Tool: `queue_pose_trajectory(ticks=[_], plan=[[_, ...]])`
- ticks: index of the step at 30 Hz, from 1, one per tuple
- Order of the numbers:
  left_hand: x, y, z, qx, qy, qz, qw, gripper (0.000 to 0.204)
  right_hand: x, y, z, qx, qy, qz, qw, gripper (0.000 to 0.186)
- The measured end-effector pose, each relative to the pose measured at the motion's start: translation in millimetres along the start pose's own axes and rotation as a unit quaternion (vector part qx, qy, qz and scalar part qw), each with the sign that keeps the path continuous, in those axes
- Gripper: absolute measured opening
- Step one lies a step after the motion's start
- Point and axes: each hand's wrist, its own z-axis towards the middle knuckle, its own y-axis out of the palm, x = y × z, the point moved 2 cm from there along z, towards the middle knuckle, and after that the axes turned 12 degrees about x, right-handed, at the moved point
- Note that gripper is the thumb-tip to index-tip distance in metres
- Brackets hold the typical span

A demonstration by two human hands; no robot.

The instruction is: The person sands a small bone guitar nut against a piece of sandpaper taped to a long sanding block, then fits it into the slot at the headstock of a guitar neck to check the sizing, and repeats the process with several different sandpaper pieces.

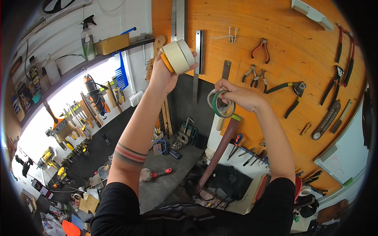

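Raised in front of the wall, my left hand [167, 76] is wrapped round several rolls of tape [175, 57] held side by side. A wide cream roll is in the middle, with a yellow-orange one on the near side and a pale grey one on the far side. Lower and to the right, my right hand [240, 95] pinches thin rolls of tape [216, 105], one green and others pale, which hang from the fingers. Both arms are stretched out and the two sets of rolls are apart.
Pliers [261, 51], cutters [293, 92] and metal rulers [196, 84] hang on the orange wooden board [244, 23]. At left, a shelf [130, 46] carries bottles and a yellow box [112, 44]. Below, a dark workbench [167, 188] holds a red-handled brush [159, 172] and a vise [186, 131].
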Motion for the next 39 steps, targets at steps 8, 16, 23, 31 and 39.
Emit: queue_pose_trajectory(ticks=[8,16,23,31,39], plan=[[-3.5,4.1,2.1,0.024,-0.005,0.000,1.000,0.039,-58.6,8.1,4.8,0.123,0.005,0.030,0.992,0.013],[29.9,23.0,13.5,0.077,0.106,0.112,0.985,0.034,-133.3,-8.0,46.1,0.342,-0.080,-0.167,0.921,0.047],[46.7,28.0,23.8,0.142,0.198,0.232,0.942,0.032,-120.8,-33.6,67.1,0.350,0.042,-0.386,0.852,0.059],[9.4,101.4,39.6,0.078,0.126,0.406,0.902,0.039,-56.2,-61.2,104.9,0.412,0.094,-0.309,0.852,0.060],[-3.0,91.4,55.8,0.012,0.149,0.472,0.869,0.056,-61.5,-40.3,63.4,0.346,0.104,-0.310,0.879,0.071]])
